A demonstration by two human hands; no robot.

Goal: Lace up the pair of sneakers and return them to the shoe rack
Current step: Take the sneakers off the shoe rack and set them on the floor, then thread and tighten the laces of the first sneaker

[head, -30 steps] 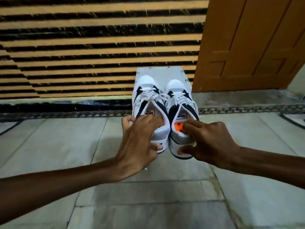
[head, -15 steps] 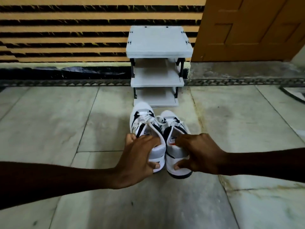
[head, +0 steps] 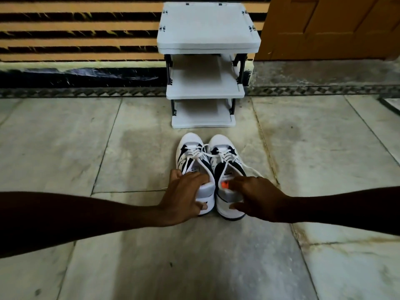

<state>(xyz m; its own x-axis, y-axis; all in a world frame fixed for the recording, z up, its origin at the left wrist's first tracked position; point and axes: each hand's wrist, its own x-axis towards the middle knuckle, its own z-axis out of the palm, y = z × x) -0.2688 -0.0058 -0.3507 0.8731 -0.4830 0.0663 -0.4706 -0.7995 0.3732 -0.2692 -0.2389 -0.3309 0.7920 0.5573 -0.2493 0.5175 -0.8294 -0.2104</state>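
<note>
Compared with half a second ago, the two sneakers are lying lower in the view and nearer to the camera, and the shoe rack (head: 208,68) is showing bigger, with all three shelves now seen. One second ago the pair was raised in front of the rack and was hiding most of it; now it is sitting down near the marble floor (head: 86,148), just in front of the bottom shelf but not touching it.

Going from the left: the left hand (head: 184,197) is gripping the heel of the left sneaker (head: 192,156), with the fingers curled over the collar into the opening and the thumb pressing on the back of the heel. Just beside it, the right sneaker (head: 225,156) is standing parallel, toes pointing to the rack. The right hand (head: 257,198) is closed on its heel in the same manner, fingers over the collar next to an orange tag (head: 225,184) inside the shoe, thumb under the heel. The two hands are apart, each one on its own shoe. Both sneakers are laced with white laces (one loose end is trailing to the right on the floor).

The rack is standing against the striped wall (head: 75,40), with a wooden door (head: 335,27) to its right. Its three shelves are holding nothing.
</note>
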